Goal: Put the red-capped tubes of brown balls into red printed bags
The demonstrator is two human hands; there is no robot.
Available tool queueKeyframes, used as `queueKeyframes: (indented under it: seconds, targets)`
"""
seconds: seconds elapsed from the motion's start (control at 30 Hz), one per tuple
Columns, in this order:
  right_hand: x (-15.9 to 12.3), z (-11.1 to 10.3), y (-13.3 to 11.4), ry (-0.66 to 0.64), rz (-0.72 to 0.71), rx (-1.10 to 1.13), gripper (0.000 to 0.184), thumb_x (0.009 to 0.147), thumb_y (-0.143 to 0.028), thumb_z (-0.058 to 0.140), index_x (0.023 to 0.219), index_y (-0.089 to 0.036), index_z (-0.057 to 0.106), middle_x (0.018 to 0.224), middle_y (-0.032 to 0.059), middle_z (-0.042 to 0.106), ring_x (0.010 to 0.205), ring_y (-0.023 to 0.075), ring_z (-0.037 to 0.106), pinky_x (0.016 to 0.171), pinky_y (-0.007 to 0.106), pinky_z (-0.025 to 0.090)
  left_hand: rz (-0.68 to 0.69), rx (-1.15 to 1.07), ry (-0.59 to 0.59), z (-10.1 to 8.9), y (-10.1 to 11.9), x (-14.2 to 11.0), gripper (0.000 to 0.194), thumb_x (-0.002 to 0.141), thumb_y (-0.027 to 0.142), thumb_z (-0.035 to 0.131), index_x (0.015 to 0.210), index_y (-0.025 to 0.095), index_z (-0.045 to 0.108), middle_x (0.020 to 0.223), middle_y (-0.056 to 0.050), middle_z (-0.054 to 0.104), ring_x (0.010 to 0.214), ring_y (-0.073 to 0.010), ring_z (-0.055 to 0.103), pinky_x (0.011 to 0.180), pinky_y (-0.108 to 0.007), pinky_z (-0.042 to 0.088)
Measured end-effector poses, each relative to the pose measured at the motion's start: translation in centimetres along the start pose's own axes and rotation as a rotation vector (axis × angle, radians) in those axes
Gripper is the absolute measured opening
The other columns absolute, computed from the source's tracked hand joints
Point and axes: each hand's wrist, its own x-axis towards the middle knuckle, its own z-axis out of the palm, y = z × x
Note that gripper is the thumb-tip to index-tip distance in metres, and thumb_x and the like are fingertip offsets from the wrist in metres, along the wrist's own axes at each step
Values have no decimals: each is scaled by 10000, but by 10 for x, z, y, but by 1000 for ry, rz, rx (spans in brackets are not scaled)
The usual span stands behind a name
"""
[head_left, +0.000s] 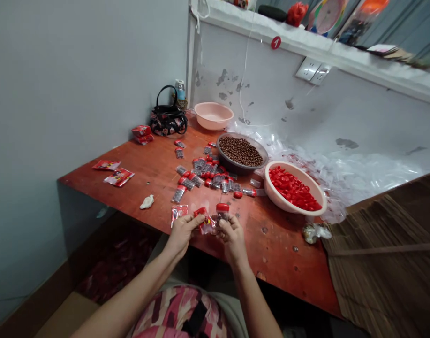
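My left hand (184, 231) pinches a small red printed packet (205, 221) near the table's front edge. In my right hand (230, 231) is a small clear container with a red cap (222, 207), dark balls inside it; its lower part is hidden by my fingers. Packet and container are close together, and I cannot tell whether they touch. Just left of my left hand, another red packet (179, 212) lies flat on the table. Beyond my hands lie several filled red-capped containers (197, 180) in a loose group.
A grey bowl of brown balls (240, 151) and a pink bowl of red caps (295, 188) stand behind. Clear empty containers (362, 173) are heaped along the wall. Stacked cardboard (390, 249) borders the right side. A handbag (168, 119) and an empty pink basin (214, 116) stand at the back.
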Motion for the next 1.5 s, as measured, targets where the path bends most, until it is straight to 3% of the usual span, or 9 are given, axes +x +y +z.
queueKeyframes:
  seconds: [0.13,0.27,0.5,0.63,0.9,1.07,1.17,1.37,1.5]
  targets:
    - [15,-1,-4,-130,62,-56,181,672,-250,616,811,-170,534,618,-38,551,458,65,469,431,163,364,3,154,-84,2,1,-5,169,607,261,679,675,108,657,626,-38,652,574,-157,596,562,-256,476]
    - [19,3,2,-88,28,-100,176,661,-258,619,788,-169,536,571,-62,530,425,54,439,417,159,351,-61,84,-108,1,2,-4,169,620,249,674,708,106,653,675,-60,665,603,-165,608,576,-265,491]
    - [-12,5,9,26,-62,-133,192,756,-333,534,874,-187,492,665,-7,585,541,116,567,474,214,464,-186,-276,196,-8,-2,11,68,687,138,621,752,122,609,647,-39,650,523,-121,605,489,-226,519]
    - [-35,6,17,26,-51,-251,203,778,-320,520,922,-183,484,634,-10,576,520,123,577,462,222,476,-214,-343,230,-8,-3,14,51,715,149,597,762,128,600,654,-41,653,544,-138,617,501,-257,532]
    - [-35,9,25,98,-112,-404,196,756,-316,548,902,-192,507,631,-16,570,493,117,559,462,223,477,-180,-353,153,-2,-6,10,36,707,130,602,740,120,595,669,-44,657,574,-132,616,541,-243,526]
    - [-31,8,29,-20,-3,-227,189,753,-316,551,862,-174,491,551,-41,538,420,99,528,391,192,432,-100,-212,-22,4,-2,2,115,686,218,632,693,119,574,623,-29,635,531,-126,593,518,-233,496]
    - [-29,7,32,15,-8,-179,191,758,-315,548,861,-166,489,567,-41,536,428,91,529,389,182,426,-64,-153,-90,7,-1,-1,156,673,255,644,691,120,567,633,-20,629,560,-118,590,543,-223,482]
    - [-31,7,33,99,-111,-291,217,742,-312,571,895,-171,507,633,-23,574,487,102,550,443,201,464,-145,-37,-140,8,-7,-1,181,634,259,672,700,116,584,624,-24,631,533,-113,580,540,-225,466]
    - [-28,4,35,35,-42,-156,218,738,-324,577,861,-164,494,561,-38,558,414,86,520,389,179,427,-160,54,-193,6,-3,-2,192,649,285,653,692,104,604,622,-48,641,526,-134,584,513,-239,454]
